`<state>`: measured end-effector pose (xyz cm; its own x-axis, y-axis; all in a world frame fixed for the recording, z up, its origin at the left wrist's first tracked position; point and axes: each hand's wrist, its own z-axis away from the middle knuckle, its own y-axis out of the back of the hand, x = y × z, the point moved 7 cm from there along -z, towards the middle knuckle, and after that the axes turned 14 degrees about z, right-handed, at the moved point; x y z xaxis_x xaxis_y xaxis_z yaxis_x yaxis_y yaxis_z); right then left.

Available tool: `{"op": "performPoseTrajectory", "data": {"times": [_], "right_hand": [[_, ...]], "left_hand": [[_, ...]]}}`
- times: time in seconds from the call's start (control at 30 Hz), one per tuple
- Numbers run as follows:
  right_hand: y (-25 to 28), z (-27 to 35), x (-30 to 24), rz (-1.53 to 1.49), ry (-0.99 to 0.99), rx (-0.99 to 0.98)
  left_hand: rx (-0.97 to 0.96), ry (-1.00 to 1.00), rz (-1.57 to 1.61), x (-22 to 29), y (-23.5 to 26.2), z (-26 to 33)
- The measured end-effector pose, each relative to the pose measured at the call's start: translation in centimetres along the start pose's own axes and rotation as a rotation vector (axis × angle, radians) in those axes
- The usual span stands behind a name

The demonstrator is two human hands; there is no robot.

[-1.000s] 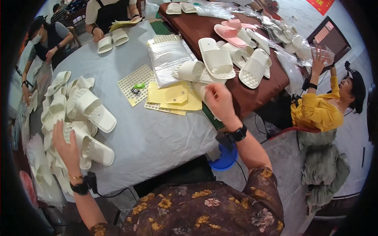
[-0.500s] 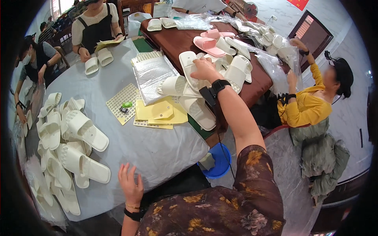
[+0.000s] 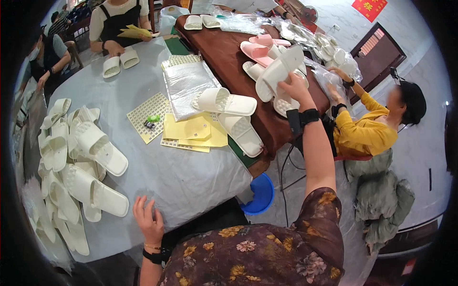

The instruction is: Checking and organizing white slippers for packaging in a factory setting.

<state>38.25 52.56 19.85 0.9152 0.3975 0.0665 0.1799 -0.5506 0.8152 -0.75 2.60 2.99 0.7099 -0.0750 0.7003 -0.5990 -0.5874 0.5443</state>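
Note:
My right hand (image 3: 296, 90) is closed on a white slipper (image 3: 274, 76), held tilted over the brown-covered table among other slippers. Pink slippers (image 3: 256, 52) lie just beyond it. Nearer to me, one white slipper (image 3: 241, 105) rests across the edges of the two tables, and another white slipper (image 3: 238, 131) lies right below it. My left hand (image 3: 149, 220) hovers at the front edge of the grey-covered table (image 3: 181, 190), fingers apart, holding nothing. To its left is a heap of white slippers (image 3: 101, 148).
Yellow cards (image 3: 191, 131), sticker sheets (image 3: 148, 112) and a silvery padded envelope (image 3: 183, 88) lie mid-table. A blue basin (image 3: 260, 195) stands below. A person in yellow (image 3: 367, 119) handles bagged slippers at right; another (image 3: 119, 28) holds yellow paper across from me.
My right hand has moved right and farther over the brown table, carrying a white slipper. My left hand has shifted slightly left, still open. The person in yellow has lowered their raised hand.

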Motion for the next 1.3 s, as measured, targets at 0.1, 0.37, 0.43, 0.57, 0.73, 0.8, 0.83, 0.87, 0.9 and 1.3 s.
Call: {"op": "performPoseTrajectory", "data": {"times": [0.1,0.37,0.43,0.57,0.73,0.8,0.83,0.87,0.9,1.3], "right_hand": [[-2.9,1.5,3.0,0.123,-0.084,-0.261],[-2.3,2.1,3.2,0.030,-0.202,-0.470],[-2.5,2.0,3.0,-0.043,-0.161,-0.428],[-2.7,1.6,2.1,-0.073,-0.092,-0.448],[0.0,1.7,2.1,-0.224,-0.163,-0.189],[1.7,2.4,2.3,-0.400,-0.254,-0.217],[3.2,3.0,0.9,-0.411,-0.266,-0.207],[4.3,3.7,0.6,-0.423,-0.296,-0.245],[4.2,4.9,1.6,-0.615,-0.334,-0.248],[7.4,20.4,-30.0,-1.644,-0.601,-1.123]], "left_hand": [[0.034,-0.007,-0.011,0.2,0.4,0.1],[0.032,0.004,0.010,0.3,0.5,-0.1],[0.032,0.008,0.027,0.1,0.3,-0.2],[0.057,0.001,0.030,-0.2,0.6,-0.1],[0.109,0.047,-0.006,-0.4,1.5,0.3],[0.086,0.019,0.076,-0.6,1.2,0.2],[0.128,0.048,0.044,-0.8,1.6,0.2],[0.101,0.039,0.065,-0.6,1.4,-0.1],[0.065,0.025,0.088,-0.4,1.1,-0.3],[0.143,0.210,0.331,1.4,4.3,-1.6]]}}
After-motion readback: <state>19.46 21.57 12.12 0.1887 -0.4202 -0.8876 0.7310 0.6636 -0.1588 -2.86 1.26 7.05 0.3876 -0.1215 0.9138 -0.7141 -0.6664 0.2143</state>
